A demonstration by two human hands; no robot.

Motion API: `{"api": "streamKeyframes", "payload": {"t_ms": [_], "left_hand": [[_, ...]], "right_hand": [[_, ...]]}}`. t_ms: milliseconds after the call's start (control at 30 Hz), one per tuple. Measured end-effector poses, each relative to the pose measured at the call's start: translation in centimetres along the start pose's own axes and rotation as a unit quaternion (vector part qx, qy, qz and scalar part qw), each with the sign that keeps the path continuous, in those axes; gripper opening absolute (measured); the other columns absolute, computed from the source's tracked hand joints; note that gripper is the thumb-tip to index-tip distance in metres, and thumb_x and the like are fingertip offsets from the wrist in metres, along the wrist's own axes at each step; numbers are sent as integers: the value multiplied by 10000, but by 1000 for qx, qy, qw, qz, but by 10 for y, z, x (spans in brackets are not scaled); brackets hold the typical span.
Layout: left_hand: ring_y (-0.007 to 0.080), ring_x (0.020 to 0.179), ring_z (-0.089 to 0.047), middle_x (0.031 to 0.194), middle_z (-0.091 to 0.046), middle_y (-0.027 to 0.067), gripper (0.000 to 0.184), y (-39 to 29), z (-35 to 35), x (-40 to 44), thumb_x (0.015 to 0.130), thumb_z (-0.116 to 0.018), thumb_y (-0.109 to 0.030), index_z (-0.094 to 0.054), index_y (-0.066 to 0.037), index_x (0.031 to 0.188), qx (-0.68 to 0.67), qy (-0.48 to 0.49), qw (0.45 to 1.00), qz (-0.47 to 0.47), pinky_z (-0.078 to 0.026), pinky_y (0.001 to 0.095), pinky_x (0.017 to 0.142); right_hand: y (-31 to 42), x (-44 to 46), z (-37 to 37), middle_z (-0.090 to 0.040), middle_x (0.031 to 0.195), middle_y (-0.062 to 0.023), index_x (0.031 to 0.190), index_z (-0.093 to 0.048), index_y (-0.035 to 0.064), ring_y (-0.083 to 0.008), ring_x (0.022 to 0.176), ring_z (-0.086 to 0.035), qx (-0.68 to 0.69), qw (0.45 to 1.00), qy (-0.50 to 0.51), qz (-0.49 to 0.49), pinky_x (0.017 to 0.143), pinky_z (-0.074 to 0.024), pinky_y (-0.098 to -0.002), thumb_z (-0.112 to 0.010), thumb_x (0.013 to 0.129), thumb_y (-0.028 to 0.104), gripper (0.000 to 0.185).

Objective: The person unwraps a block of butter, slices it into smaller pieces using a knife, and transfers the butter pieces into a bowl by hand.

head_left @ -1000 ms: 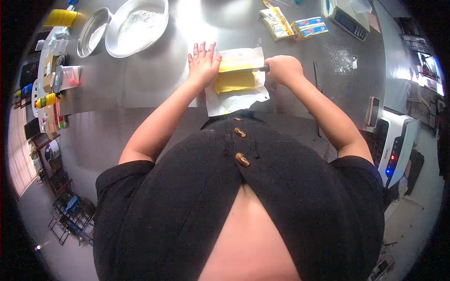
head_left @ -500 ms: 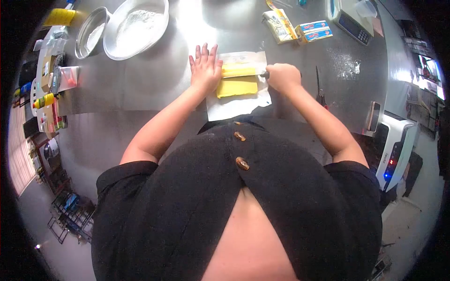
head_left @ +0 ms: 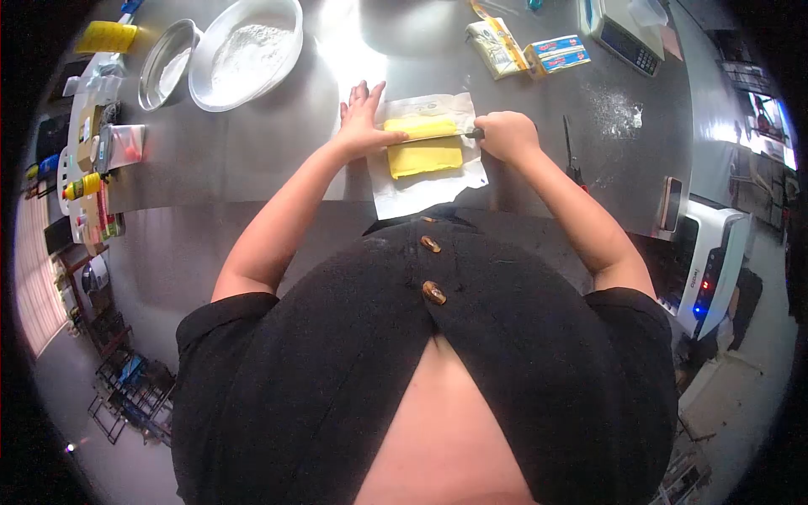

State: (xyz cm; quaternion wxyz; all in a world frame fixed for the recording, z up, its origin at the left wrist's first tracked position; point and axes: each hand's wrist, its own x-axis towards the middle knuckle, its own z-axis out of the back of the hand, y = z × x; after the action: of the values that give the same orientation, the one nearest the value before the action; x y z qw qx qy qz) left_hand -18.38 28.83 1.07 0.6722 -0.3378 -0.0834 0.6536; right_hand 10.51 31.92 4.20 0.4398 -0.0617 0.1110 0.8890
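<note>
A yellow block of butter (head_left: 426, 158) lies on white wrapping paper (head_left: 400, 199) in front of me, with a second yellow strip (head_left: 429, 126) just beyond it. Between the two parts runs the thin blade of a knife (head_left: 442, 136). My right hand (head_left: 507, 136) is closed around the knife's dark handle, at the right of the paper. At the left edge of the paper my left hand (head_left: 360, 126) is open, fingers spread, its thumb reaching to the butter near the blade's far end.
Two bowls of white powder, a large white bowl (head_left: 286, 80) and a metal bowl (head_left: 150, 97), stand at the back left. Wrapped packs (head_left: 560, 55) and a scale (head_left: 627, 42) are at the back right. A dark pointed tool (head_left: 569, 147) and a phone (head_left: 671, 204) lie rightward.
My left hand has tilted, its thumb moving out to the right over the butter's end. The knife blade now shows as a thinner line. My right hand keeps its grip on the handle.
</note>
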Motion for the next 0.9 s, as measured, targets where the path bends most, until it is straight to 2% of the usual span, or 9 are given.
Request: {"api": "streamKeyframes", "payload": {"t_ms": [233,333,400,433,500,600,900], "left_hand": [[402,1433,-16,1525,-72,278,1152,-1,0,3,582,-788,-497,-187,-130,1494,19,-14,1000,3,-54,540,1136],[386,1438,2,1527,-73,276,1078,-6,4,-2,643,-756,-467,-185,-129,1493,3,-9,1000,6,-43,560,1126],[376,1440,-3,1538,-89,246,949,-10,5,-5,751,-661,-488,-191,-126,1491,-36,-19,999,3,-30,575,1119],[376,1440,-3,1538,-89,246,949,-10,4,-6,751,-661,-488,-191,-126,1491,-36,-18,999,2,-30,575,1119],[345,1445,-40,1540,-129,220,849,-11,1,-8,835,-556,-508,-193,-107,1490,-12,-37,999,-4,-34,565,1124],[357,1442,-49,1537,-140,223,823,-4,-8,-9,851,-541,-486,-190,-104,1490,-79,-56,995,-16,-24,577,1116],[355,1444,36,1556,-66,203,849,0,-14,-14,864,-517,-471,-101,-94,1501,-98,-43,994,-14,30,558,1112]], "right_hand": [[-5,-2,-6,-674,856,-69,894,-669,158,-274,840,-653,30,999,22,4,706,-524,-420,-647,745,247,175],[1,-4,10,-675,864,-73,909,-667,160,-274,846,-652,25,999,30,-14,709,-524,-422,-649,751,248,181],[5,-4,24,-674,861,-72,900,-665,156,-275,845,-652,14,999,39,-20,705,-523,-425,-651,753,247,173],[7,-3,31,-674,857,-70,891,-663,153,-276,844,-652,2,999,48,-26,702,-522,-428,-653,756,247,165],[11,-4,42,-674,855,-70,886,-663,151,-278,844,-652,-4,998,60,-31,700,-523,-429,-650,757,244,160],[13,-6,46,-674,850,-72,873,-666,151,-284,841,-653,-5,996,78,-38,698,-524,-430,-644,759,239,146],[16,-8,48,-674,838,-77,845,-678,163,-286,825,-653,7,994,99,-53,689,-527,-432,-610,769,231,123]]}}
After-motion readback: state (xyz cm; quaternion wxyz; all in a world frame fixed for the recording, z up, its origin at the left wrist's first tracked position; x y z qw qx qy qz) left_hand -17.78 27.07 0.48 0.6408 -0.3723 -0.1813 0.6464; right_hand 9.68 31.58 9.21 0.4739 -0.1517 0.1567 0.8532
